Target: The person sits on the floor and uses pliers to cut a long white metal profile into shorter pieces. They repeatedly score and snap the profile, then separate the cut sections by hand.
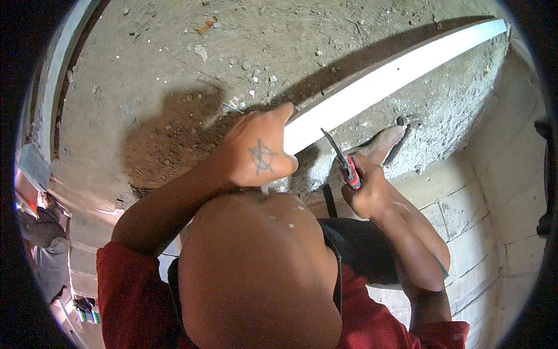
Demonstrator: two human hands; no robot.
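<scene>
A long, narrow white strip (389, 78), flat-faced and straight-edged, runs from my left hand toward the far right. My left hand (256, 148) is closed around its near end, with the thumb and fingers on opposite edges. In my right hand (370, 189) is a tool with a red and black handle (353, 173) and a narrow dark blade-like end; its exact kind is not clear. That end points up and left, close to the strip's lower edge. Whether it touches the strip I cannot tell.
Dirt ground (145, 64) with small stones and crumbs spreads beyond the strip. My bent knee (256, 262) rises between my arms, and my foot (388, 143) rests below the strip. A block wall (465, 232) stands at right. A pale beam (58, 75) edges the left.
</scene>
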